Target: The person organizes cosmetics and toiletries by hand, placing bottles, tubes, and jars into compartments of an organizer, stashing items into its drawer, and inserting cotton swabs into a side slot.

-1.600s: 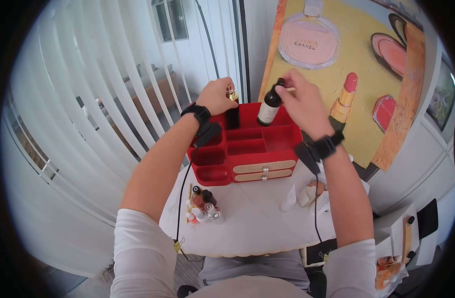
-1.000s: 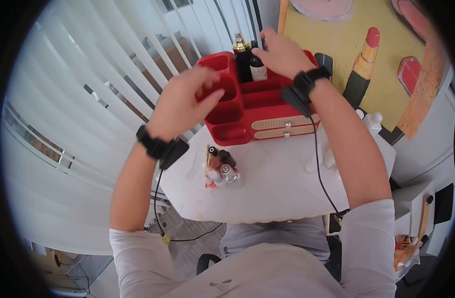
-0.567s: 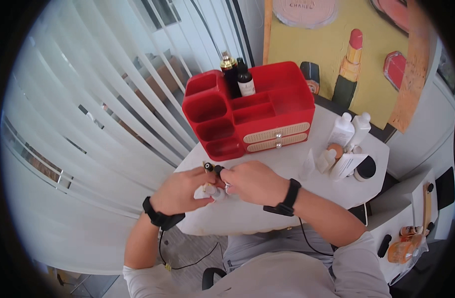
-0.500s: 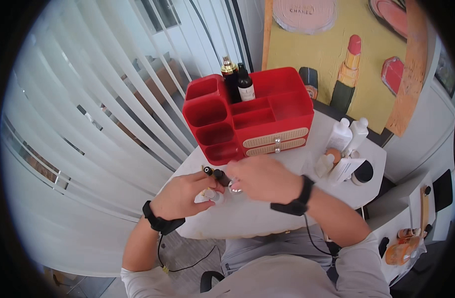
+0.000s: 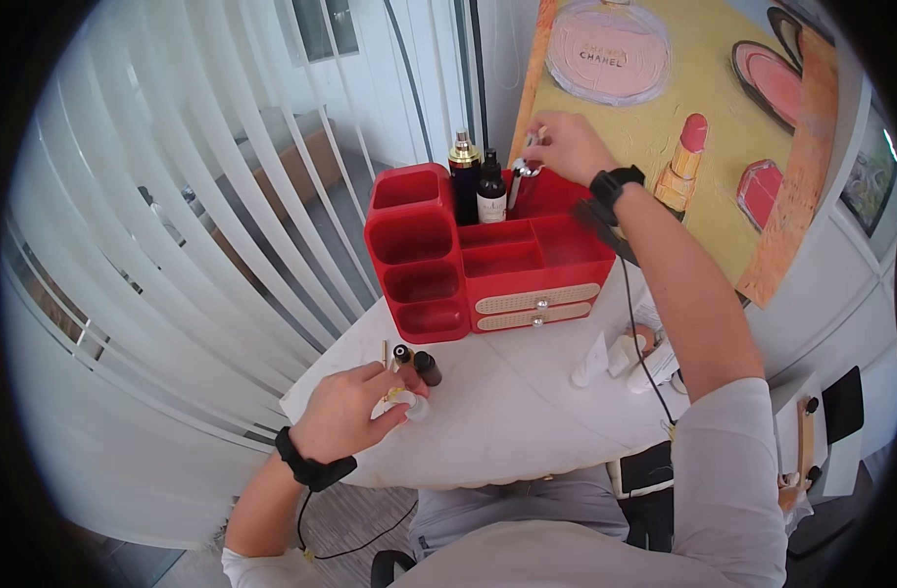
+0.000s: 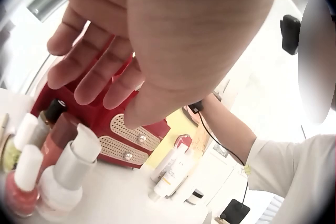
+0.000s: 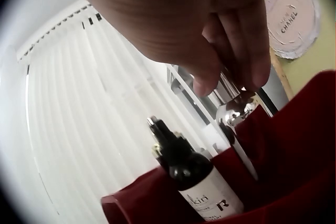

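My right hand (image 5: 571,145) pinches a slim bottle with a shiny silver neck (image 7: 231,115) by its top, fingers pointing down. The bottle's lower end reaches into the back compartment of the red organizer (image 5: 576,260). Beside it in that compartment stand a dark bottle with a white label (image 5: 491,201) and a black bottle with a gold collar (image 5: 464,186). My left hand (image 5: 342,410) hovers with loosely extended fingers by small bottles at the table's front left. Among these are a white pump bottle (image 6: 65,184), a pink-red nail polish bottle (image 6: 23,184) and a dark-capped bottle (image 5: 427,368).
Two woven-front drawers (image 5: 536,312) face me on the organizer. A white tube (image 5: 590,363) and several cosmetics stand at the table's right. A painted board (image 5: 654,127) leans behind; vertical blinds (image 5: 174,245) hang at the left.
The dark labelled bottle was lowered into the organizer and released. Both hands came to the small bottles; my right hand then carried the silver-necked bottle up to the back compartment. My left hand stayed.
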Demonstrator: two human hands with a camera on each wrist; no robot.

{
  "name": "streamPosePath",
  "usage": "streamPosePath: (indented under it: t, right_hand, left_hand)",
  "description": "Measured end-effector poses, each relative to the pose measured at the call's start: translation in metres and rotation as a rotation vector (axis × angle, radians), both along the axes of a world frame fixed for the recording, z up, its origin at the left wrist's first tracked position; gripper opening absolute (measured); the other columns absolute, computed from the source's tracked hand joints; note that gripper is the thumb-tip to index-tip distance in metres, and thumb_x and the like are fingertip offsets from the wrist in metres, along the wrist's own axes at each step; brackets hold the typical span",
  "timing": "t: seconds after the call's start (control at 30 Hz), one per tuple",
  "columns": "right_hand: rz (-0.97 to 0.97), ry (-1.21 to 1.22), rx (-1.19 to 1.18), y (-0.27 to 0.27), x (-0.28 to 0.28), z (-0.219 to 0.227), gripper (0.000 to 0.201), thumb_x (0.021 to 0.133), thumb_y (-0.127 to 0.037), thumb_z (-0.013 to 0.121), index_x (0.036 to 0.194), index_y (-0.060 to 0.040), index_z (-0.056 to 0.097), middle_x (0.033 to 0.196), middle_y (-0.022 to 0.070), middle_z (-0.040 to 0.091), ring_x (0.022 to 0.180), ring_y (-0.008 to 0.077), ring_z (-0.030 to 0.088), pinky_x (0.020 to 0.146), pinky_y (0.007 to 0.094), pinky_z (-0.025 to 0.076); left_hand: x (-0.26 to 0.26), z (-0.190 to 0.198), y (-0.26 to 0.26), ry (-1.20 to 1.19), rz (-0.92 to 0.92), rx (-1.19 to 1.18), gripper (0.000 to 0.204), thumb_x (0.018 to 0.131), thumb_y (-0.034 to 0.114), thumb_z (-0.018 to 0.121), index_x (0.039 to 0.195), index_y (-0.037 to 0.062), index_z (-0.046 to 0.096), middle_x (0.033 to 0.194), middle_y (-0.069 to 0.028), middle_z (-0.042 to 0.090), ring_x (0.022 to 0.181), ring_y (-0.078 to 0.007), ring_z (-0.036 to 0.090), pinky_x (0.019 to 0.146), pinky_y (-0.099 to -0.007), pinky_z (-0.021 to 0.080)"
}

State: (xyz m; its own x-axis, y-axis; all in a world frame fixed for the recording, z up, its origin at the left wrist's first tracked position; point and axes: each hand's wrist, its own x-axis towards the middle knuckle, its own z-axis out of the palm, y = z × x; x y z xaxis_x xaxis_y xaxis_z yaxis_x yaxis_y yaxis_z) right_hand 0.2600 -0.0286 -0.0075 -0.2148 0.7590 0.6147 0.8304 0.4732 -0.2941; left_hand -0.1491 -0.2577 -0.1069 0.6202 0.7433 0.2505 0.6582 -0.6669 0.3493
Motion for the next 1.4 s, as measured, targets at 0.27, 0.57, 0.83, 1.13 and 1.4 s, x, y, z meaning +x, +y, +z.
streamPosePath:
  t: [0.27, 0.57, 0.83, 1.13, 1.4]
  right_hand:
    - [0.111, 0.208, -0.347, 0.02, -0.017, -0.01, 0.03, 0.092, 0.003, 0.08, 0.121, 0.0024, 0.072, 0.095, 0.0064, 0.077, 0.092, 0.0194, 0.078, 0.084, 0.0348, 0.064]
    - [0.237, 0.557, 0.001, -0.102, -0.078, -0.044, 0.032, 0.094, 0.006, 0.061, 0.123, -0.0028, 0.071, 0.117, 0.014, 0.078, 0.106, 0.0328, 0.077, 0.091, 0.0413, 0.061]
    - [0.651, -0.003, -0.123, -0.186, -0.171, -0.159, 0.029, 0.086, -0.003, 0.076, 0.114, -0.0077, 0.072, 0.115, 0.0085, 0.068, 0.11, 0.0323, 0.066, 0.096, 0.0454, 0.056]
    - [0.621, 0.046, -0.07, -0.188, -0.177, -0.18, 0.029, 0.089, -0.008, 0.076, 0.117, -0.0105, 0.071, 0.115, 0.0081, 0.068, 0.11, 0.031, 0.067, 0.091, 0.0437, 0.058]
    - [0.65, -0.003, -0.206, -0.19, -0.168, -0.177, 0.024, 0.09, -0.007, 0.077, 0.112, -0.0086, 0.067, 0.108, 0.0081, 0.069, 0.104, 0.0321, 0.071, 0.089, 0.043, 0.058]
  left_hand:
    - [-0.018, 0.002, -0.007, 0.04, 0.055, -0.083, 0.022, 0.089, 0.018, 0.084, 0.106, 0.0071, 0.075, 0.091, -0.0107, 0.073, 0.083, -0.0343, 0.074, 0.072, -0.0437, 0.059]
    - [-0.026, -0.011, -0.014, -0.009, 0.087, -0.146, 0.033, 0.087, 0.006, 0.084, 0.118, 0.0055, 0.072, 0.101, -0.0107, 0.07, 0.081, -0.0276, 0.07, 0.072, -0.039, 0.058]
    - [-0.002, -0.02, -0.006, 0.014, -0.004, 0.025, 0.04, 0.083, 0.009, 0.088, 0.119, 0.0082, 0.071, 0.107, -0.0096, 0.069, 0.096, -0.0328, 0.069, 0.083, -0.0425, 0.057]
    - [0.012, -0.031, -0.013, 0.066, -0.096, 0.066, 0.032, 0.081, 0.009, 0.088, 0.109, 0.0061, 0.073, 0.103, -0.0103, 0.069, 0.096, -0.034, 0.067, 0.086, -0.0451, 0.055]
    - [0.015, 0.03, -0.033, -0.139, -0.186, -0.111, 0.034, 0.084, -0.003, 0.086, 0.116, 0.0048, 0.077, 0.106, -0.0121, 0.077, 0.095, -0.032, 0.075, 0.081, -0.0366, 0.058]
